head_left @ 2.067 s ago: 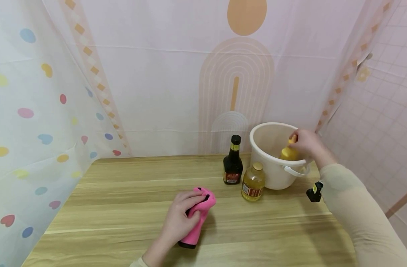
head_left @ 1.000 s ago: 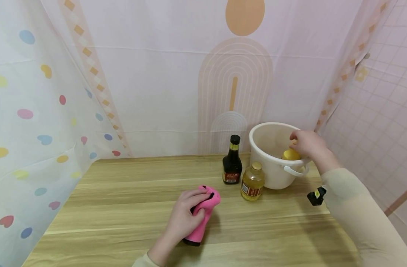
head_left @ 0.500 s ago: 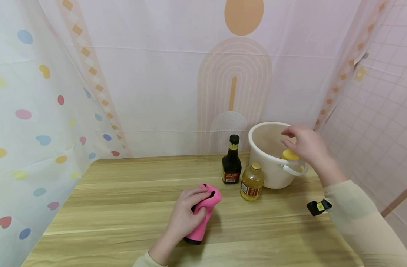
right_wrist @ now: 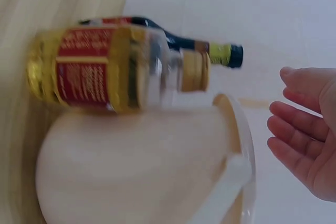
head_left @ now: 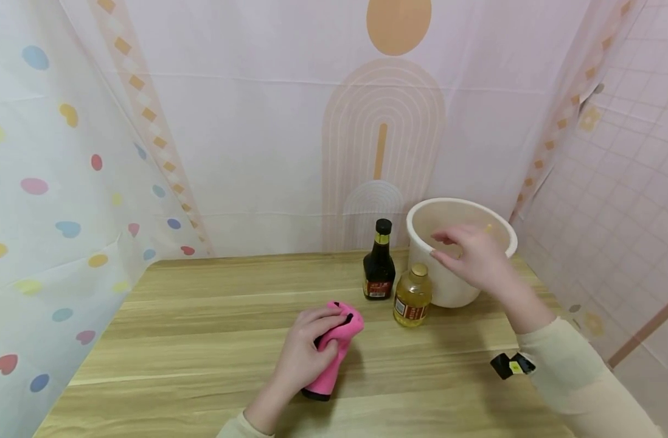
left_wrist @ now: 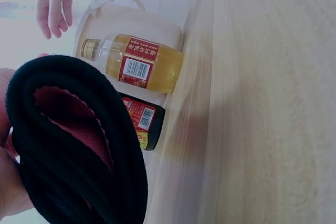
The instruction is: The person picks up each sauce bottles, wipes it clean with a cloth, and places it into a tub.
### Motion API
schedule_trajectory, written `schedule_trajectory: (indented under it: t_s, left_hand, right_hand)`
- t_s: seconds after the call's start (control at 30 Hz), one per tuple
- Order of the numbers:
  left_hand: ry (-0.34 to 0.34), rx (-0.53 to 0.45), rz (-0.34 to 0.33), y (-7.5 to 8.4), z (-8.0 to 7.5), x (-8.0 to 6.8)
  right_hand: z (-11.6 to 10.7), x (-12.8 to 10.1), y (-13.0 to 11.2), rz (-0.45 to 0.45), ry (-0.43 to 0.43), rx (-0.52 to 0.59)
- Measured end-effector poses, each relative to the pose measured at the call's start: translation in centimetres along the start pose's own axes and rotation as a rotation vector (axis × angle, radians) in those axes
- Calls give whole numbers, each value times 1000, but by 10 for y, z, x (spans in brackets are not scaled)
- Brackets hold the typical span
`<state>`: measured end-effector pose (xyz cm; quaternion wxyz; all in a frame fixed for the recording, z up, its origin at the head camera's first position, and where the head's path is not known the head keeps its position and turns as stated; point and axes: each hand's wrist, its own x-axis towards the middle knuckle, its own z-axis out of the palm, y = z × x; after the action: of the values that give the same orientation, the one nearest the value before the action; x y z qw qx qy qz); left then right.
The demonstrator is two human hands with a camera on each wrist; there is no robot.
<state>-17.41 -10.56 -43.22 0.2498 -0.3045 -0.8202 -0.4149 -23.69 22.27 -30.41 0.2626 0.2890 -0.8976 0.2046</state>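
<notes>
Gripping a pink cloth (head_left: pixel 334 350) at the worktop (head_left: pixel 202 340) centre, the left hand (head_left: pixel 306 353) curls its fingers round it. The right hand (head_left: pixel 473 258), fingers relaxed and empty, hovers before the bucket (head_left: pixel 449 213), at 2 o'clock from the oil bottle (head_left: pixel 413 295); a low, upright grasp there seems safest.

Looks like a makeshift home setup rather than a real kitchen: a wood-grain counter (head_left: pixel 202 340) boxed in by patterned plastic curtains (head_left: pixel 246 134), with pink wall tile (head_left: pixel 635 182) at the right edge of the frame. Sauce bottle (head_left: pixel 379 263), oil bottle (head_left: pixel 413 296) and a plastic bucket (head_left: pixel 449 292) give it a household feel.
</notes>
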Motion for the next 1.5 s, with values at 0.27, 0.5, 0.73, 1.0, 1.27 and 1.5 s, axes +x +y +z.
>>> schedule_trajectory:
  t_s: [0.27,0.5,0.73,1.0,1.27,1.5]
  left_hand:
    - [-3,2,-1,1,-1,0]
    - [0,8,4,1,-2,-1]
    - [-5,19,-4,2,-2,-2]
    - [13,30,25,0,-1,-3]
    - [14,26,27,0,-1,-4]
    - [22,26,25,-1,-1,-6]
  right_hand:
    - [16,-13,-18,-56,-38,2]
    - [33,-17,-25,-146,-123,-107]
    - [47,-21,-29,-185,-152,-303]
    - [55,-18,-29,-237,-164,-424]
    - [57,-13,-27,-281,-210,-510]
    - [55,-12,-25,-314,-253,-435]
